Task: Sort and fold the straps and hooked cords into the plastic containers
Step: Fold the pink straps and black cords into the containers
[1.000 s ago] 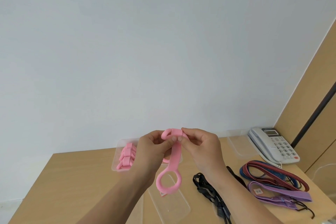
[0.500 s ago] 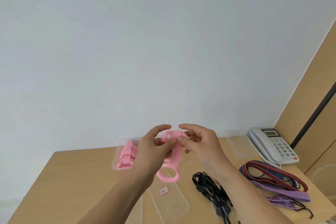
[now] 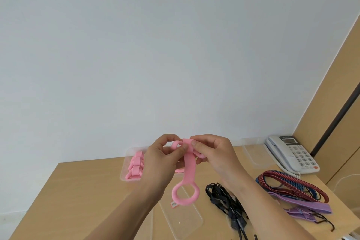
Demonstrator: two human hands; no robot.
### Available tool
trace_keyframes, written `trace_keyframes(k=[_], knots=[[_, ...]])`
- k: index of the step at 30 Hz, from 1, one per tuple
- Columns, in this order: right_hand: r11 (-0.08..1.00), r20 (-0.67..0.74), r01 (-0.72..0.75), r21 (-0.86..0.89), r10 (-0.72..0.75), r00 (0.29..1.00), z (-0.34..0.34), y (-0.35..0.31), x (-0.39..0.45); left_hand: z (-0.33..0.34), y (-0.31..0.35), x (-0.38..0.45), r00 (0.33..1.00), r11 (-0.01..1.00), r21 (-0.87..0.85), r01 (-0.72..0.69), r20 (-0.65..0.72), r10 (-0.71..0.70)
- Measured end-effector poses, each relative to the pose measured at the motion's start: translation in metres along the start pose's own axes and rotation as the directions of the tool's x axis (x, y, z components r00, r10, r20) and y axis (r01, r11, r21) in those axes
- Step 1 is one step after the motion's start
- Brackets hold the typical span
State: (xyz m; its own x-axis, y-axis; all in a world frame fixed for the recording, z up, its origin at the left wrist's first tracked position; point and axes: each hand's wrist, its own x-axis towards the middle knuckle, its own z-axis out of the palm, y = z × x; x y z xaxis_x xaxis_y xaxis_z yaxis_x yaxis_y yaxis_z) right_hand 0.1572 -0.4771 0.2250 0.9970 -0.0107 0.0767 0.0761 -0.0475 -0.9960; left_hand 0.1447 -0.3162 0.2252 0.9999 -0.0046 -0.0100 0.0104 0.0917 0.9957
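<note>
Both the left hand (image 3: 158,159) and right hand (image 3: 215,154) pinch a half-folded pink strap (image 3: 188,163) above the desk (image 3: 78,191), its far-edge container (image 3: 126,163) already holding pink folds, while black cords (image 3: 224,198) and striped and purple straps (image 3: 298,191) lie unsorted toward the right edge.

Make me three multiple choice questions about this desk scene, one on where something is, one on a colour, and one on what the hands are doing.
1. Where is the telephone?
A. far right of the desk
B. near left corner
C. inside a container

2. What colour is the strap held in the hands?
A. black
B. purple
C. pink

3. How is that strap held?
A. lying flat on the desk
B. pinched at its top by the left hand and right hand
C. held by the right hand alone

Answers: 1 A, it sits by the wooden panel at the right. 2 C, pink, like the folded pink straps in the container behind. 3 B, both thumbs and fingers pinch it, and its ring end hangs free.
</note>
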Motion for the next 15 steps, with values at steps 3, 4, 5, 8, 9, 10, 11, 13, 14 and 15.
trace_keyframes(k=[3,4,5,8,9,10,11,13,14,15], knots=[[1.000,0.030,-0.012,0.000,0.012,0.999,-0.0012,-0.0030,-0.0010,-0.0013,-0.0009,0.0007,1.000,1.000,0.004,0.012,0.023,-0.012],[1.000,0.046,-0.017,-0.007,0.017,0.999,-0.0019,-0.0032,-0.0011,-0.0018,-0.0010,0.0012,0.999,1.000,0.005,0.015,0.031,-0.015],[1.000,0.061,-0.026,-0.018,0.027,0.998,-0.0026,-0.0031,-0.0012,-0.0024,-0.0009,0.0016,0.999,1.000,0.008,0.019,0.038,-0.019],[0.997,0.071,-0.020,-0.069,0.025,0.997,-0.0049,-0.0015,0.0004,-0.0029,-0.0003,0.0024,0.997,0.999,0.014,0.035,0.064,-0.036],[0.997,0.060,-0.008,-0.077,0.013,0.998,-0.0048,-0.0022,0.0003,-0.0025,0.0003,0.0026,0.996,0.999,0.012,0.041,0.073,-0.042],[0.997,0.046,0.007,-0.076,-0.003,0.999,-0.0046,-0.0026,0.0003,-0.0020,0.0007,0.0029,0.996,0.999,0.005,0.046,0.083,-0.046],[0.998,0.031,0.020,-0.065,-0.018,0.999,-0.0039,-0.0035,-0.0003,-0.0016,0.0011,0.0031,0.994,0.998,-0.009,0.056,0.093,-0.055],[0.997,0.001,0.053,-0.053,-0.053,0.999,-0.0025,-0.0043,-0.0013,-0.0008,0.0019,0.0032,0.990,0.993,-0.059,0.101,0.106,-0.094],[0.995,-0.013,0.076,-0.063,-0.076,0.997,-0.0020,-0.0032,-0.0009,0.0001,0.0023,0.0027,0.986,0.989,-0.071,0.128,0.116,-0.120],[0.992,-0.025,0.096,-0.078,-0.098,0.995,-0.0014,-0.0022,-0.0006,0.0009,0.0024,0.0022,0.981,0.986,-0.057,0.158,0.126,-0.150]])
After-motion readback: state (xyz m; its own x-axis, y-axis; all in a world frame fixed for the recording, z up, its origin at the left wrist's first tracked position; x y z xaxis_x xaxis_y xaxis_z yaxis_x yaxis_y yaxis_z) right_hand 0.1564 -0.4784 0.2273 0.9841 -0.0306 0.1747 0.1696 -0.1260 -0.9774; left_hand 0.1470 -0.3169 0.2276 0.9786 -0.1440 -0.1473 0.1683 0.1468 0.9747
